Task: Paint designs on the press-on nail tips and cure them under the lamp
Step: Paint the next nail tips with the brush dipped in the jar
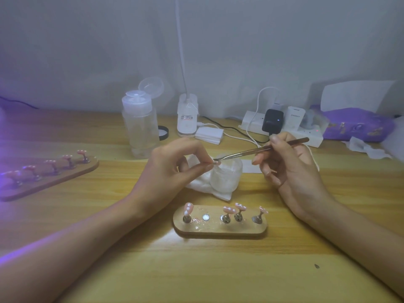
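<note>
Nail tip (216,163) pinched between left hand (172,169) fingers | right hand (290,169) grips tweezers (251,152), points meeting the tip | wooden stand (220,231) nearby

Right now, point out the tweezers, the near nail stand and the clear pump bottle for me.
tweezers (244,152): head view, middle of the metal shaft.
near nail stand (218,229): head view, bare wood near its front edge.
clear pump bottle (141,127): head view, middle of its body.
</note>
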The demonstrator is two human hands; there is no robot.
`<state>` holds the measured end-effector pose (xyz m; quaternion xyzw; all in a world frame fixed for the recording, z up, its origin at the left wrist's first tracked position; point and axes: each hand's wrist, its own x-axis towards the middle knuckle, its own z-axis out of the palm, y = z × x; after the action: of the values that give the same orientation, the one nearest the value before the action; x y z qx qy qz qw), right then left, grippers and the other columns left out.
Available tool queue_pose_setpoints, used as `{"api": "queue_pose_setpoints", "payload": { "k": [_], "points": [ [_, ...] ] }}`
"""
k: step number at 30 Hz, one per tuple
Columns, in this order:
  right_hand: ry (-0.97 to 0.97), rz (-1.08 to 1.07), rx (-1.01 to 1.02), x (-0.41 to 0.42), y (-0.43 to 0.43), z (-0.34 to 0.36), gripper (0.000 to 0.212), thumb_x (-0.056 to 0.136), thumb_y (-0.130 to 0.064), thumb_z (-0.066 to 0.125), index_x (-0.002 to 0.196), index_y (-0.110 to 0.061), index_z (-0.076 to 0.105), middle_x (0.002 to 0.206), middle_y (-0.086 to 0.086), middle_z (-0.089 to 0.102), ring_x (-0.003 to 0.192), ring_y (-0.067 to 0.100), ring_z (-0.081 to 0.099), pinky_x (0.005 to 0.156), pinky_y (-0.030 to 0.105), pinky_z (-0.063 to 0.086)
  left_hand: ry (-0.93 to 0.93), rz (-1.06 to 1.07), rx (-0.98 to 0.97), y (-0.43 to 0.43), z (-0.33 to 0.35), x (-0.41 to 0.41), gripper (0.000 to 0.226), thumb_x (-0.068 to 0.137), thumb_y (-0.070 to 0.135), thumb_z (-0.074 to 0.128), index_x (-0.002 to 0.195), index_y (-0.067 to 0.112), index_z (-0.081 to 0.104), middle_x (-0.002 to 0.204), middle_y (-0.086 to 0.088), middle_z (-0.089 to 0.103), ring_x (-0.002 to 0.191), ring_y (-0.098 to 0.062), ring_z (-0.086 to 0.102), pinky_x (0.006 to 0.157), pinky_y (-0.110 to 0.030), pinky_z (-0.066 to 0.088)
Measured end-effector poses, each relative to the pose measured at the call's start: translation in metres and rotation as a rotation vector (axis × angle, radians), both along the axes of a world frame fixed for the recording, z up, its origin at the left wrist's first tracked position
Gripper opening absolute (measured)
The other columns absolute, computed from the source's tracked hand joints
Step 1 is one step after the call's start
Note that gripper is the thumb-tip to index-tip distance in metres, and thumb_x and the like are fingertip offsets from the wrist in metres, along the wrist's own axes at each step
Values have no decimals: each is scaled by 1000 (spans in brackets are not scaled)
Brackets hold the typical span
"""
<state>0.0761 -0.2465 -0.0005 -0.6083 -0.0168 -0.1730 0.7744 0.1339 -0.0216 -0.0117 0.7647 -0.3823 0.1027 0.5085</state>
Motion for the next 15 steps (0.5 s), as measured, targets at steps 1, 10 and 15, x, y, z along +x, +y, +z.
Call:
{"api": "queue_pose_setpoints", "payload": {
  "k": [1, 10, 15],
  "points": [
    [16, -9, -19, 0, 0, 0, 23, 102, -22, 47, 79, -19, 44, 64, 7, 67, 46, 10, 49, 38, 16, 32, -2, 0, -2, 0, 0, 0, 13, 87, 12, 75, 79, 16, 67, 85, 5, 64, 47, -7, 40, 53, -9, 33],
    [-13, -15, -29, -1, 1, 0, 27, 104, -20, 44, 77, -19, 42, 63, 7, 66, 45, 10, 48, 38, 16, 30, 17, -13, -15, 0, 0, 0, 12, 87, 13, 75, 78, 15, 67, 85, 6, 65, 46, -6, 39, 52, -9, 33],
    [-16, -64, -2, 0, -1, -1, 26, 104, -16, 43, 78, -18, 42, 59, 7, 64, 43, 9, 47, 37, 16, 31, 27, -11, -11, 0, 0, -1, 13, 87, 10, 76, 78, 13, 67, 82, 7, 63, 47, -6, 41, 53, -8, 33]
  ]
}}
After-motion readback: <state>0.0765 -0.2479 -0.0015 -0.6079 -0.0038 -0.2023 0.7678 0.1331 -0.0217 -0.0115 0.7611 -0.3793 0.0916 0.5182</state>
